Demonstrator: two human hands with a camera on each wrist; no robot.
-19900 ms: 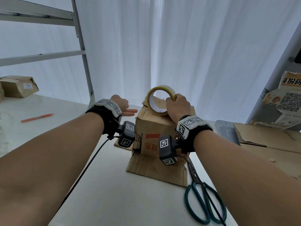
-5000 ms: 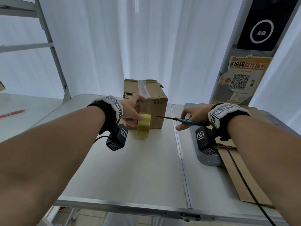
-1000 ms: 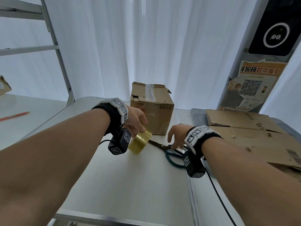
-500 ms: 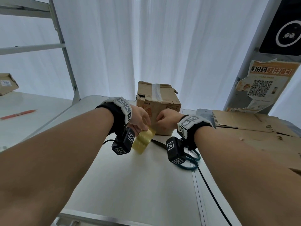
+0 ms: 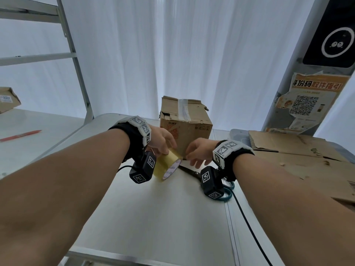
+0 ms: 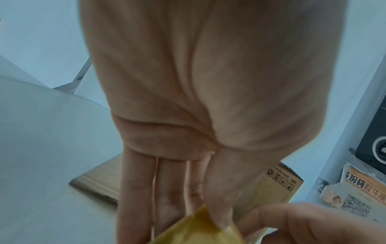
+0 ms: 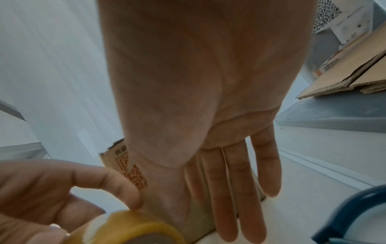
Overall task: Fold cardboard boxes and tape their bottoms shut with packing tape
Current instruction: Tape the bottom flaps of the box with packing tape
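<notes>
Taped brown cardboard box stands on table just beyond both hands; right hand, off the teal-handled scissors, now pinches at yellow packing-tape roll gripped by left hand, so sealing looks finished.

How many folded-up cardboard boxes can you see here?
2. One taped box stands on the table just beyond both hands; another box sits on the far-left surface, partly cut off. Flattened cardboard lies at right; more could be out of view.
</notes>
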